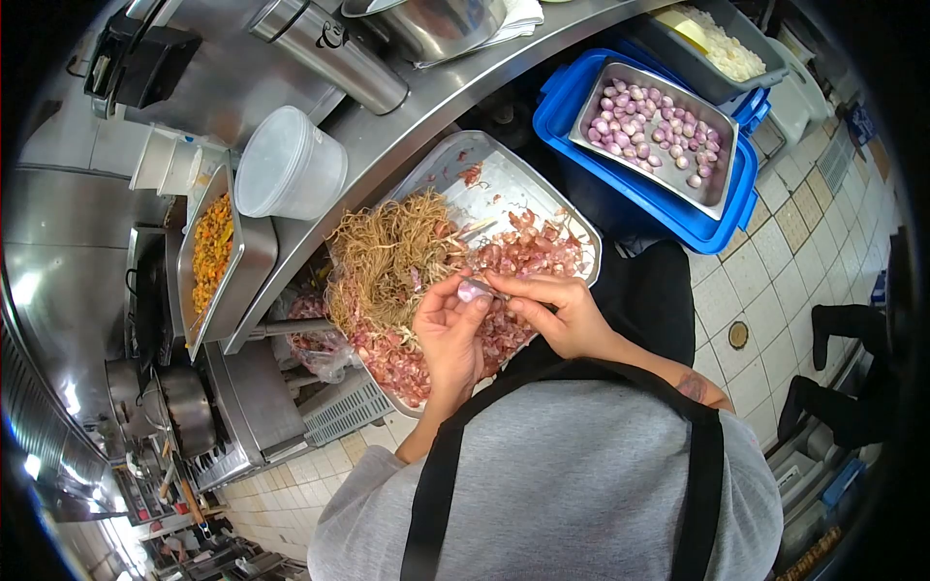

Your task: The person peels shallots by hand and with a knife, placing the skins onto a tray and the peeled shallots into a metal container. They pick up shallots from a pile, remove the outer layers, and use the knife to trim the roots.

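My left hand (451, 334) pinches a pale purple shallot (471, 290) between thumb and fingers. Against the shallot, my right hand (560, 312) has its fingers closed on what looks like a small knife (497, 294), mostly hidden by the fingers. Both hands are over a large metal tray (504, 160) that rests by my lap. In the tray lie a tangled heap of dry, stringy roots (392, 247) and many reddish shallot skins (533, 247). Peeled shallots (635, 121) fill part of a steel pan (717, 200) to the right, set on a blue lid (712, 237).
A steel counter (426, 116) curves along the left and far side, bearing a lidded plastic tub (291, 163) and a pan of diced orange food (211, 252). A grey bin of white pieces (727, 53) stands far right. Another person's dark-clothed legs (838, 387) show at right.
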`<state>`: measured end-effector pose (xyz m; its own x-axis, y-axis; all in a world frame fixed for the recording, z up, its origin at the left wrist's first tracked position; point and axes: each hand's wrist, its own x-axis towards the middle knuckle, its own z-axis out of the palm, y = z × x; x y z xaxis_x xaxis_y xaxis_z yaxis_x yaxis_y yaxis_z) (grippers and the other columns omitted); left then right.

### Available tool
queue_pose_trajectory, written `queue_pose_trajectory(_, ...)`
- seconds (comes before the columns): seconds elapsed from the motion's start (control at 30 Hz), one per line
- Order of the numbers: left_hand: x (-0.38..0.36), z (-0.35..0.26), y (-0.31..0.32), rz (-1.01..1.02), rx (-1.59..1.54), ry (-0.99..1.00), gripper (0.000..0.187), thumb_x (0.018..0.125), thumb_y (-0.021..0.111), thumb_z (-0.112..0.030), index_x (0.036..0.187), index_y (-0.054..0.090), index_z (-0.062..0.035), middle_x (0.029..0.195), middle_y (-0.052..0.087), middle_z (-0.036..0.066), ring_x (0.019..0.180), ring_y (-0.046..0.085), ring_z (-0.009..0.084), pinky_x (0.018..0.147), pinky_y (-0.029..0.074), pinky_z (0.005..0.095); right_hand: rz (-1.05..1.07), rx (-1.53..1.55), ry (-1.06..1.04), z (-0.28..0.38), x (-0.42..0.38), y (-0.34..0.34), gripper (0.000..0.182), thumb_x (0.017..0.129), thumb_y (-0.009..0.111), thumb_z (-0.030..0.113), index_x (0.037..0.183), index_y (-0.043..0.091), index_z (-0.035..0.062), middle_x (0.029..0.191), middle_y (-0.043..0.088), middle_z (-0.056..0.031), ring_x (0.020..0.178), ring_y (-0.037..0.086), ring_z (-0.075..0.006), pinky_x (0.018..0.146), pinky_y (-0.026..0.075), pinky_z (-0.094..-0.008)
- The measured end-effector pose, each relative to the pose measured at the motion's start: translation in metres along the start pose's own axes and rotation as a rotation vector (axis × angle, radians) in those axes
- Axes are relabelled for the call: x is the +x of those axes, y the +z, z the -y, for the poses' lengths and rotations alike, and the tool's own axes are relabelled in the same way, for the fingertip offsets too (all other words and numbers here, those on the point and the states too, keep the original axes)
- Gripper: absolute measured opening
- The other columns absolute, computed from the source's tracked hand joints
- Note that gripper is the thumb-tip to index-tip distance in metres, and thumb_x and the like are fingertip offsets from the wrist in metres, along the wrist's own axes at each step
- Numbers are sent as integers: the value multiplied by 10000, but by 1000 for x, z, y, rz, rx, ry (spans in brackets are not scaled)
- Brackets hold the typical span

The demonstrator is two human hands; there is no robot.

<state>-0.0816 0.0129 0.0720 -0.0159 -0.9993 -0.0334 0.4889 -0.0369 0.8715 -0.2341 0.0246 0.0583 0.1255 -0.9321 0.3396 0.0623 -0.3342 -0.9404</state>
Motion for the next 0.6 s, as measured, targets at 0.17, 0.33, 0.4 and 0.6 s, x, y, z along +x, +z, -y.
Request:
queue_pose_trajectory(0.17,0,-7,3,83,-19,-71,343,793,605,51,1121,506,52,996,605,132,870,605,168,756,528,282,109,720,474,7,1,-8,303,909,483,70,1206,537,36,701,533,3,535,432,-25,468,342,-167)
queue_pose_trajectory(0.33,5,-12,-4,209,42,-128,407,822,580,21,1210,461,48,1094,585,154,913,600,182,746,500,257,53,690,472,6,4,-12,296,919,460,70,1202,536,25,714,524,-10,543,439,-29,472,336,-159)
queue_pose_trajectory(0.4,6,-14,-3,211,43,-155,415,836,562,10,1233,445,40,1143,561,170,922,596,181,735,490,244,-6,491,364,5,6,-12,287,910,468,66,1181,547,12,799,589,-52,636,524,-71,558,404,-185)
queue_pose_trajectory(0.6,10,-18,0,223,1,-143,432,856,535,-12,1271,416,16,1232,501,190,931,590,178,727,482,228,-137,-44,95,2,11,-13,273,870,503,57,1122,570,-24,1044,625,-163,936,604,-209,828,442,-282)
